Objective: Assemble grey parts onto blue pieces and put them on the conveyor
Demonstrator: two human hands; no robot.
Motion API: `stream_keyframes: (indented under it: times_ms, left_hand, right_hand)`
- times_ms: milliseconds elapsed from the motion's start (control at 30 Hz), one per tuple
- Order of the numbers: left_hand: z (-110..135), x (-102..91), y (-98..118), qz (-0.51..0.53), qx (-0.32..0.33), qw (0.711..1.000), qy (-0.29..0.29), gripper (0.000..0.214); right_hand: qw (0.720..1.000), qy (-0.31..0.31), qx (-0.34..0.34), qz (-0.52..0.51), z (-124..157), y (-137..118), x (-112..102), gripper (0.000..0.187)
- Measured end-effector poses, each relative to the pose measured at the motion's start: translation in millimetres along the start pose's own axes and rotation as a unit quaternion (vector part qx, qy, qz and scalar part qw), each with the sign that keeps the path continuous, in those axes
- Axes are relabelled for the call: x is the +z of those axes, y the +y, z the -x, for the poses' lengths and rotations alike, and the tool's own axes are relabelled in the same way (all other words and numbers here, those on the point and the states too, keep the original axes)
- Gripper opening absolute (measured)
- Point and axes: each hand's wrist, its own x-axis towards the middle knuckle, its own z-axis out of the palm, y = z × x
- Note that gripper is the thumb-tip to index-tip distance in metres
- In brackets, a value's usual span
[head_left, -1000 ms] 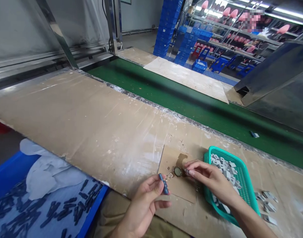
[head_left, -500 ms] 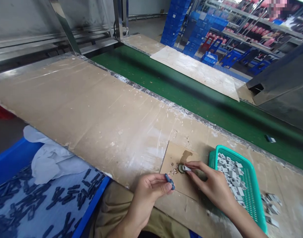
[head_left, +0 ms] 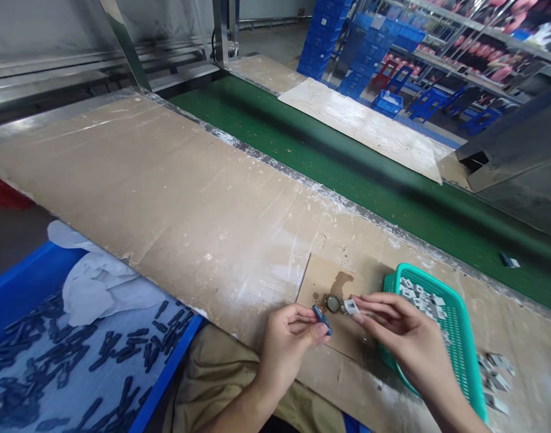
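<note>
My left hand [head_left: 293, 337] pinches a small dark blue elongated plastic piece [head_left: 322, 320] between thumb and fingers. Just to its right, my right hand [head_left: 404, 328] grips a small white-grey block [head_left: 351, 307] with a dark opening in its face. The two pieces are apart. Between and behind them a small round dish [head_left: 332, 303] of liquid sits on a square of cardboard [head_left: 314, 279] with wet stains. The right forearm passes over the near side of a green plastic basket [head_left: 460, 337], which holds many similar white-grey blocks [head_left: 422, 297].
A blue bin [head_left: 167, 367] at lower left holds many dark blue pieces and a white cloth [head_left: 104, 288]. Several loose blocks [head_left: 498, 382] lie right of the basket. A green conveyor belt [head_left: 302, 150] runs behind the worktable, carrying one blue-and-white piece [head_left: 510, 260].
My right hand has lifted the white-grey block off the round dish and turned it, showing its opening. My left hand has moved slightly right with the blue piece. The belt piece has shifted right in view.
</note>
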Motion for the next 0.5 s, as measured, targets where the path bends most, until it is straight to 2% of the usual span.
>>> stream_keyframes:
  times_ms: [67,200,333,500]
  left_hand:
    - [-2.0,5.7,-2.9,0.003,0.008,1.000,0.001,0.033]
    - [0.0,15.1,-3.6,0.012,0.023,1.000,0.001,0.032]
    - [6.0,17.5,-2.0,-0.015,0.046,0.999,0.003,0.029]
    - [4.9,17.0,-1.4,-0.109,0.088,0.990,0.019,0.023]
  right_hand:
    - [0.997,0.011,0.049,-0.066,5.5,-7.2,1.8,0.028]
    - [0.989,-0.002,0.099,-0.106,13.3,-14.5,7.1,0.030]
    - [0.989,-0.005,0.103,-0.104,15.5,-18.2,10.5,0.029]
    - [0.997,-0.024,0.063,-0.046,18.8,-24.4,13.4,0.027]
